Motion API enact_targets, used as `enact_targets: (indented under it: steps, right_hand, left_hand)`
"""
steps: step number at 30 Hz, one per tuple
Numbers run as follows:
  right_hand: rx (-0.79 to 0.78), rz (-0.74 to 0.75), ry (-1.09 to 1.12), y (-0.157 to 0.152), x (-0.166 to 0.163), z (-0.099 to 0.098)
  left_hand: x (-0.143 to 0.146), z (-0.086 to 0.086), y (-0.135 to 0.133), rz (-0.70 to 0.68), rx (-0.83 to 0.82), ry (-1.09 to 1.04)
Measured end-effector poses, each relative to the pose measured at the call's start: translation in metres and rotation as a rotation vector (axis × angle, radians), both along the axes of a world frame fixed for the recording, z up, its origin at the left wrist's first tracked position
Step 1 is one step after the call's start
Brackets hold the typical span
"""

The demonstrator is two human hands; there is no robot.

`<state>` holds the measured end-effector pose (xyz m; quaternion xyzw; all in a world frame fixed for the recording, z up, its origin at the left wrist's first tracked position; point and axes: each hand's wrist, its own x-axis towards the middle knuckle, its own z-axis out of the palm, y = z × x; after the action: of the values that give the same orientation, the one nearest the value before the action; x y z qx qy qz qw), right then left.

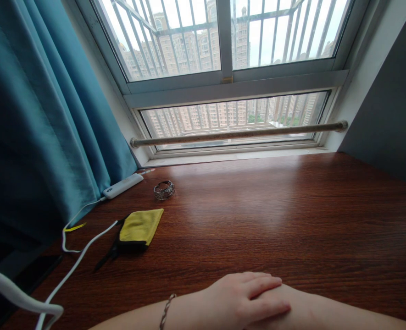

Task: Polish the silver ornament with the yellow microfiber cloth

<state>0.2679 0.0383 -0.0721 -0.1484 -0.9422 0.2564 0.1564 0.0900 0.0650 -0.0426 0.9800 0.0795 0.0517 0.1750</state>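
My left hand (244,298) lies flat across my right forearm (321,309) at the bottom of the head view. Its fingers are stretched out and point right, with no object in them. A twisted bracelet (167,312) circles the left wrist. My right arm comes in from the lower right; its hand is hidden beneath the left one and the frame's lower edge. Both arms rest at the near side of a brown wood-grain tabletop (258,220). Closest to the left hand is a yellow and black cloth piece (141,228) with dark straps.
An openwork silver metal ring (164,190) stands farther back. Left of it, a slim white device (123,185) has a thin cable. A thicker white cable (74,268) loops at the lower left. Blue curtain (61,105) hangs left; a metal rail (239,134) crosses the window.
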Motion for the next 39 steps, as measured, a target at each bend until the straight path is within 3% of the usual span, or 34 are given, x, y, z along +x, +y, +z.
enact_targets:
  steps: [39]
  right_hand:
    - [0.038,0.001,-0.011,0.0006,-0.0013,0.0010]
  left_hand:
    - [-0.0003,0.0006,0.0006,0.000,0.007,-0.011]
